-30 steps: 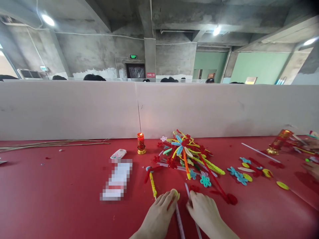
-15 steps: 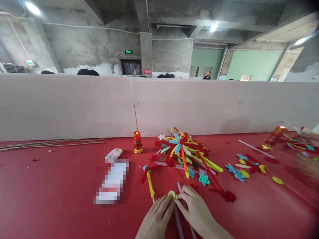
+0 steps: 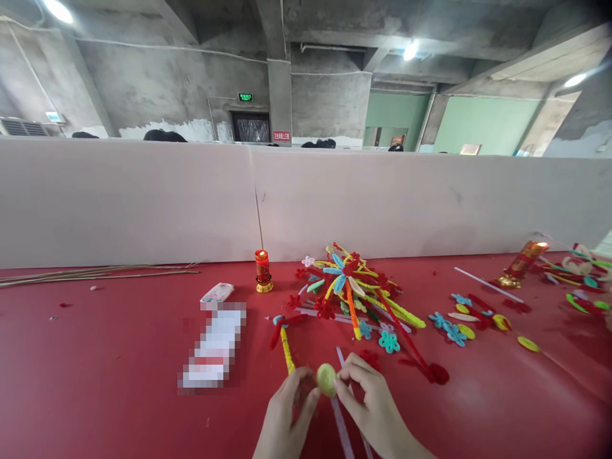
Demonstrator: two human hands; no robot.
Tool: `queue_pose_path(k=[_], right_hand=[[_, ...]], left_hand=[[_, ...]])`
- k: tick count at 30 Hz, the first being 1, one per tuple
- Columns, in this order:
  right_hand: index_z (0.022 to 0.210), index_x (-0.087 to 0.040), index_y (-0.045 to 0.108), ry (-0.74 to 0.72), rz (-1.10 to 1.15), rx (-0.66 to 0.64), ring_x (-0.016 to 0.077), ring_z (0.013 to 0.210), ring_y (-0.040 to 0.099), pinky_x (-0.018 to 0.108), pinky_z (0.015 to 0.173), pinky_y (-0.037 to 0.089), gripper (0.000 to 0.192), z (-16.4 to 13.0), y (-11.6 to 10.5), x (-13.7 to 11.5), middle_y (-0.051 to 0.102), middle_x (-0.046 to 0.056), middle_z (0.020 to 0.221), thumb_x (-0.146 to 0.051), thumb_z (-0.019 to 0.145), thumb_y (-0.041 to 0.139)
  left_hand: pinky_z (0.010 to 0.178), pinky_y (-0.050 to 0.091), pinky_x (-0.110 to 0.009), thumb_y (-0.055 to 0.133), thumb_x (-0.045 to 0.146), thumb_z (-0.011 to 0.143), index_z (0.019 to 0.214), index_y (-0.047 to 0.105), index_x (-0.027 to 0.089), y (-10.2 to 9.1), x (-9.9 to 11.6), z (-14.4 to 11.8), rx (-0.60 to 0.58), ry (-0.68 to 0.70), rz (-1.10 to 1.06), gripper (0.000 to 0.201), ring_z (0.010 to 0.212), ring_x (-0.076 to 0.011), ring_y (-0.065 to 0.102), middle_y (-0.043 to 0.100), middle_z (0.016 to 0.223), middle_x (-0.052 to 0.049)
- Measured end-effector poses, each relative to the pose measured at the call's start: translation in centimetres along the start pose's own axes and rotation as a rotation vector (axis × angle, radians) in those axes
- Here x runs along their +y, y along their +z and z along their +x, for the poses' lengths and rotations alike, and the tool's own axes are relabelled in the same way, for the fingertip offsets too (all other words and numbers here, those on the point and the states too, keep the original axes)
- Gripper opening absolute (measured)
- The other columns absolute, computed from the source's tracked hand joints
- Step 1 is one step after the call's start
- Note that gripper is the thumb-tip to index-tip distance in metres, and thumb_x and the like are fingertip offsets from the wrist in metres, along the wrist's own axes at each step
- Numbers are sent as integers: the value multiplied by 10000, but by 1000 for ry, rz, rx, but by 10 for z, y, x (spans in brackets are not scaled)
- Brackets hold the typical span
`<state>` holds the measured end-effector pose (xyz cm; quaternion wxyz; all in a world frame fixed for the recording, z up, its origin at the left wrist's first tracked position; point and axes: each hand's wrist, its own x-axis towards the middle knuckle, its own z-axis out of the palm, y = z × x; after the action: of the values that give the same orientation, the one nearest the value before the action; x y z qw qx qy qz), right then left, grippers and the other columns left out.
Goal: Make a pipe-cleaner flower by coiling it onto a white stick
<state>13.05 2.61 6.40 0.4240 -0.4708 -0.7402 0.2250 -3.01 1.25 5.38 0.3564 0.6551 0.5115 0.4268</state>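
Observation:
A pale yellow-green coiled disc [image 3: 326,380], which looks like wound pipe cleaner, stands tilted up between my hands. My right hand [image 3: 370,401] pinches it at its right edge between thumb and fingers. Just left of the disc, my left hand [image 3: 289,411] has its thumb and forefinger curved and apart, with a small gap to the disc. Pale strips [image 3: 342,427] lie beneath my hands. A yellow-wrapped stem [image 3: 285,347] with a red and blue top lies beyond my left hand.
A heap of pipe-cleaner flowers and stems [image 3: 347,284] lies ahead. Blue flowers [image 3: 448,328] and yellow discs [image 3: 528,344] are to the right. Red candle-shaped lamps stand at centre [image 3: 262,271] and right [image 3: 523,264]. A white partition [image 3: 143,204] closes off the table's back.
My left hand has let go of the disc and drawn left, its fingers spreading. The disc has turned to face me, held by my right hand. Another person's hands at far right have left view.

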Motion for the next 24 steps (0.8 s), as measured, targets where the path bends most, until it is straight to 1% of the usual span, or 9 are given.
queue_pose_path(k=[1, 3, 4, 6, 10, 15, 19, 21, 24], right_hand=[[617, -190, 450, -9, 33, -17, 123, 599, 500, 211, 579, 416, 211, -2, 0, -2, 467, -14, 645, -199, 827, 451], [629, -187, 454, -28, 84, -53, 120, 619, 501, 206, 595, 412, 196, -4, 2, -5, 473, -14, 665, -195, 825, 456], [636, -186, 459, -32, 105, -71, 118, 627, 501, 203, 601, 410, 189, -5, 3, -5, 476, -14, 674, -194, 825, 458], [640, -184, 468, -20, 139, -96, 116, 635, 499, 199, 608, 405, 186, -6, 4, -5, 477, -16, 679, -203, 825, 467], [623, -181, 472, 83, 195, -123, 111, 610, 474, 191, 583, 384, 212, -5, 4, -5, 465, -28, 651, -259, 818, 498], [644, -175, 485, 206, 226, -211, 90, 526, 398, 181, 489, 301, 248, -6, 3, -7, 411, -60, 552, -347, 823, 490], [600, -177, 429, 231, 214, -251, 82, 495, 342, 190, 453, 252, 291, -8, 5, -5, 356, -65, 525, -365, 818, 473], [582, -182, 400, 228, 222, -263, 84, 489, 338, 195, 451, 252, 294, -8, 6, -5, 345, -63, 512, -354, 807, 479], [589, -181, 405, 242, 281, -263, 89, 481, 351, 199, 452, 268, 288, -8, 6, -5, 370, -56, 507, -359, 804, 475]], left_hand=[[544, 472, -218, 456, 365, 838, 831, 545, 167, 2, 2, 0, -32, -81, -112, 217, 547, -113, 555, 598, 661, 0], [454, 392, -187, 464, 446, 817, 686, 495, 164, 5, 3, 1, -101, -182, -291, 312, 449, -81, 464, 497, 529, 49], [434, 362, -180, 477, 474, 800, 643, 466, 168, 6, 2, 1, -120, -205, -351, 344, 430, -72, 434, 459, 502, 63], [414, 325, -176, 499, 506, 772, 602, 427, 175, 8, 0, 1, -139, -223, -415, 379, 411, -61, 396, 428, 487, 74], [380, 286, -172, 514, 538, 745, 597, 416, 178, 6, -2, 2, -152, -239, -450, 402, 386, -51, 365, 434, 491, 70], [350, 273, -162, 535, 566, 712, 596, 418, 173, 5, 2, 1, -177, -276, -479, 426, 359, -39, 347, 422, 468, 74], [326, 256, -162, 560, 610, 655, 572, 417, 177, 7, 1, 1, -181, -310, -475, 464, 337, -34, 327, 401, 431, 81], [318, 244, -165, 567, 624, 637, 559, 422, 177, 9, 0, 1, -189, -325, -467, 476, 323, -33, 320, 396, 412, 82], [313, 225, -170, 575, 623, 630, 561, 431, 175, 12, -1, 0, -202, -357, -500, 475, 301, -31, 322, 408, 396, 80]])
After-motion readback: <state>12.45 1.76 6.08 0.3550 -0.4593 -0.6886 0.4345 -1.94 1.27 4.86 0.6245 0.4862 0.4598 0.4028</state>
